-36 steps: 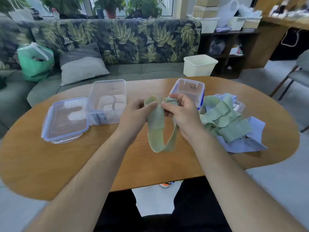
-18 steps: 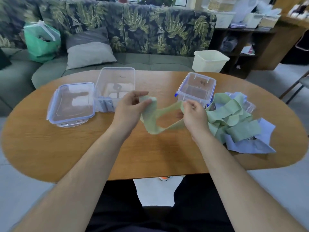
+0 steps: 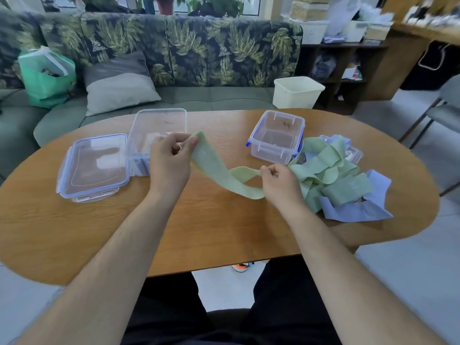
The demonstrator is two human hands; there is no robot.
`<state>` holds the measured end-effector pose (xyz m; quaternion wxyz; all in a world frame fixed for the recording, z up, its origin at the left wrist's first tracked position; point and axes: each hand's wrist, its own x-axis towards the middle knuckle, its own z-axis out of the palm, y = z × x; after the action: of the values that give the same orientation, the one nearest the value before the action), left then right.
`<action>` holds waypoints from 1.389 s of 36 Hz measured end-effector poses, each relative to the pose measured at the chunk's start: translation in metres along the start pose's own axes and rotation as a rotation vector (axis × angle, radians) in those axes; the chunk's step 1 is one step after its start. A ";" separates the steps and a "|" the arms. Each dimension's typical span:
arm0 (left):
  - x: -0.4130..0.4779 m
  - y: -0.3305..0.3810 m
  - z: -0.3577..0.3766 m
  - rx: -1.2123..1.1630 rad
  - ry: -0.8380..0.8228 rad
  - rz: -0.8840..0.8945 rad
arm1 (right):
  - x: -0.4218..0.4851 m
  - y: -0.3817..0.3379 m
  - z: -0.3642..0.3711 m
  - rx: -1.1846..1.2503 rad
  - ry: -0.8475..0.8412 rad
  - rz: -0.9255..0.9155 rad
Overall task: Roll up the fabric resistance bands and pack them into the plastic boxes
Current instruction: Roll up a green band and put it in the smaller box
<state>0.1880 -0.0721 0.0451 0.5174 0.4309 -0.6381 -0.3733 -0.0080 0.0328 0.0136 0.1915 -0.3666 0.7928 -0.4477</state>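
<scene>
left hand (image 3: 169, 163) pinching one end of a green band (image 3: 219, 170), right hand (image 3: 280, 181) pinching the other, hands apart, band stretched just above the wooden table (image 3: 99, 232), open boxes (image 3: 276, 139) behind, band pile (image 3: 333, 180) on the right

Soft daylight, wide-angle view
Windows (image 3: 249, 6) behind backlight evenly; shadows faint; edges bow outward; far corners blur slightly; centre stays fairly sharp.

Pale green band (image 3: 219, 170); blue-trimmed clear box (image 3: 276, 140); leaf-patterned, seemingly dark sofa (image 3: 189, 48).
</scene>
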 end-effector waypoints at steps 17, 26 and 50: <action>-0.001 -0.015 -0.014 -0.098 0.123 -0.135 | 0.009 -0.004 -0.003 0.522 -0.015 0.409; 0.000 -0.006 -0.006 -0.159 0.077 -0.078 | -0.001 -0.010 0.000 0.009 -0.043 0.159; 0.014 0.046 0.003 -0.245 -0.004 0.124 | 0.009 -0.015 -0.002 -0.416 -0.274 -0.026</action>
<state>0.1761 -0.0688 0.0918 0.5868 0.3236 -0.6142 -0.4167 -0.0088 0.0221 0.0279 0.2120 -0.4654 0.8298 -0.2231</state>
